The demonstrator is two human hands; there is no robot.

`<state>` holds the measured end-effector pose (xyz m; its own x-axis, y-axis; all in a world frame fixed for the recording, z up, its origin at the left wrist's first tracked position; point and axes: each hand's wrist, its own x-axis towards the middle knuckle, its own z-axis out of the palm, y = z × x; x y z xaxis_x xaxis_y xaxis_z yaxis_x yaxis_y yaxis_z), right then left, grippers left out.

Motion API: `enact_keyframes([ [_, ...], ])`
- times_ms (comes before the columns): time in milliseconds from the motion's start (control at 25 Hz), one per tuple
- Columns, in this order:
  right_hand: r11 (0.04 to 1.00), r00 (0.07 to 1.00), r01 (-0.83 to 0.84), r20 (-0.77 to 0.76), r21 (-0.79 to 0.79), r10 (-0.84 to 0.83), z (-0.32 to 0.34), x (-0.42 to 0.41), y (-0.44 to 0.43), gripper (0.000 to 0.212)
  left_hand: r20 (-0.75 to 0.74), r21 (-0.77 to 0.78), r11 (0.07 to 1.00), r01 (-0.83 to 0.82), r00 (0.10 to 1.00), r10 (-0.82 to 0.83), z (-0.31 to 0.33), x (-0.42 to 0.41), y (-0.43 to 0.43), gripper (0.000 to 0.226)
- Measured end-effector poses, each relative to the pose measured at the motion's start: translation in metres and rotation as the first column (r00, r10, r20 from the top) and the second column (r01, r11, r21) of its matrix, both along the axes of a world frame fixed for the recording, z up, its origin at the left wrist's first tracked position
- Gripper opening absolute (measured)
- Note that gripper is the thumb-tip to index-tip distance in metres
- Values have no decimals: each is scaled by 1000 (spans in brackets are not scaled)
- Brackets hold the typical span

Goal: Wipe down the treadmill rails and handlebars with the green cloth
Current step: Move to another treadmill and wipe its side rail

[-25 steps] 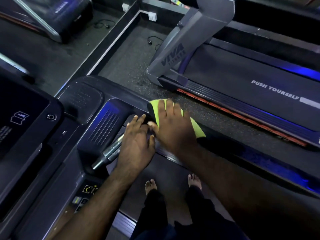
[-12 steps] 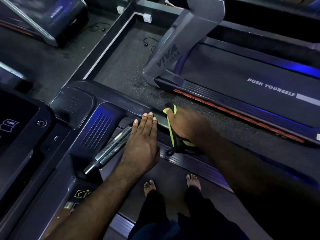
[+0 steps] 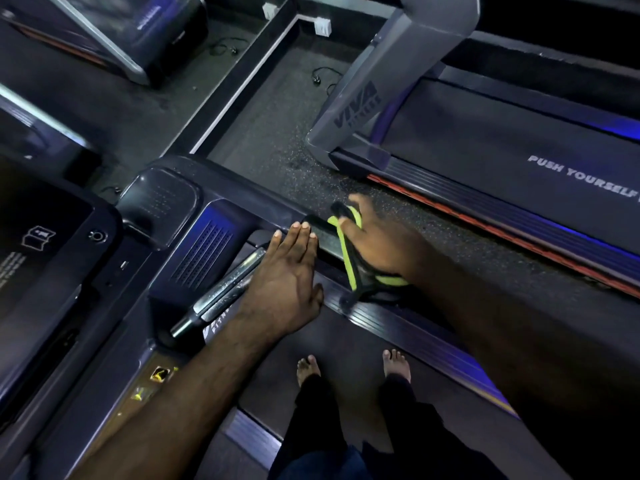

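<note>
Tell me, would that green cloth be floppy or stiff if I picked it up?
Probably floppy: the green cloth bends round the handrail in the grip of the right hand. Likely light too, since it looks thin and folds into narrow strips. It seems unlikely to roll; it drapes instead.

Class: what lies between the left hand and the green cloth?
In the head view, only a bare stretch of dark handrail separates the left hand from the green cloth, which the right hand grips.
</note>
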<state>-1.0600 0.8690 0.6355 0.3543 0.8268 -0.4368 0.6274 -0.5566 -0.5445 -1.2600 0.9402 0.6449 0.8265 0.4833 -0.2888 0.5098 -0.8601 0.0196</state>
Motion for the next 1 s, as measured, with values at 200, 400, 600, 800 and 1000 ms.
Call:
enact_keyframes([
  [200,997,987,-44,-150,61,53,-2,12,-26,41,-3,37,999,-21,1000,22,0,6,-2,95],
  [400,998,668,19,-743,65,35,-38,35,34,36,-20,119,992,-41,999,43,-6,13,-8,84],
  [600,991,791,115,-597,-67,-132,-48,54,-26,14,-63,173,985,-3,998,14,-1,18,-12,88],
  [800,996,788,48,-611,-69,-80,-23,49,4,28,-213,202,979,-36,974,79,3,31,-16,100],
  [1000,997,937,34,-344,-75,-58,-22,58,-60,35,-235,204,978,-33,968,82,9,31,-15,109],
])
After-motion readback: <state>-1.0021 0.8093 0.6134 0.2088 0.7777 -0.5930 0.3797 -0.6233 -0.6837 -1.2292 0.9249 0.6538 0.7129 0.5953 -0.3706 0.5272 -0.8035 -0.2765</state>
